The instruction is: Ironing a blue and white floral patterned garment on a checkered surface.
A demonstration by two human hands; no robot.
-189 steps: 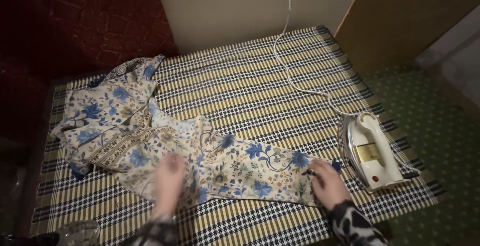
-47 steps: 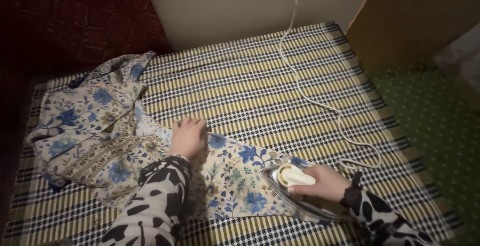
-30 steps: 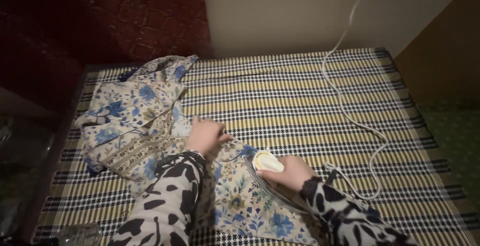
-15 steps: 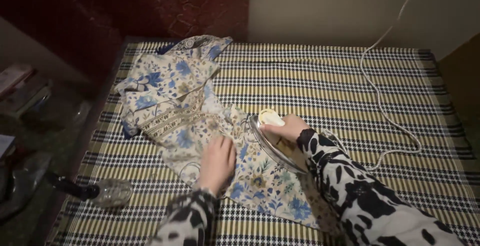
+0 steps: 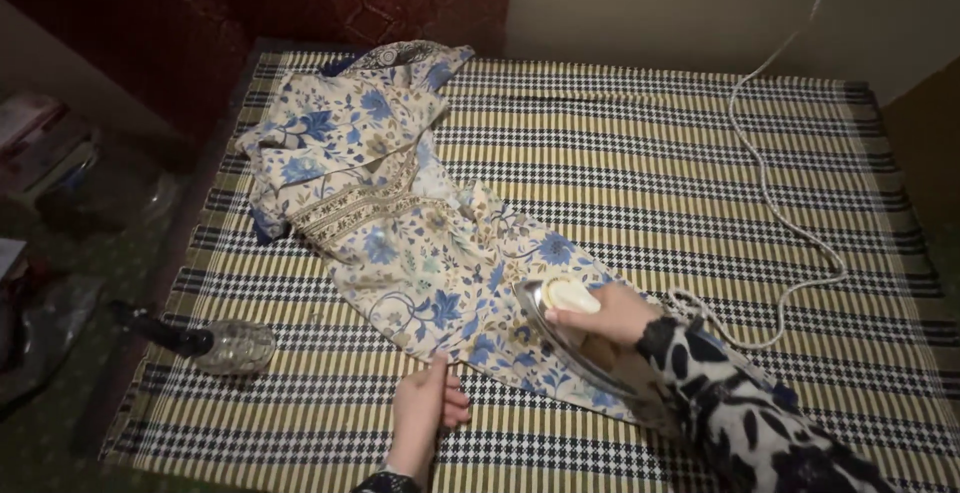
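My right hand (image 5: 605,311) is wrapped around the cream handle of the electric iron with the shiny metal soleplate (image 5: 572,338), fingers (image 5: 575,321) curled shut on it, so the soleplate lies flat on the cream cotton garment printed with blue flowers (image 5: 420,243). The iron sits on the lower, narrower end of the garment, near the edge closest to me.

My left hand (image 5: 428,411) lies at the near hem, its fingers (image 5: 447,400) pressed together and, as far as I can tell, pinching the edge of the cloth. Holding it there keeps the fabric taut and flat ahead of the soleplate, and keeps my fingers out to the side of the hot metal.

The garment runs diagonally over the yellow, black and white checked woven mat (image 5: 640,153) that covers the surface, its bunched upper part with a patterned band lying at the far left corner. The iron's white cord (image 5: 775,203) loops across the mat to my right and rises toward the wall; it lies behind my arm, apart from the garment. A clear plastic bottle with a dark neck (image 5: 215,343) lies on its side at the mat's left edge, well apart from the iron.
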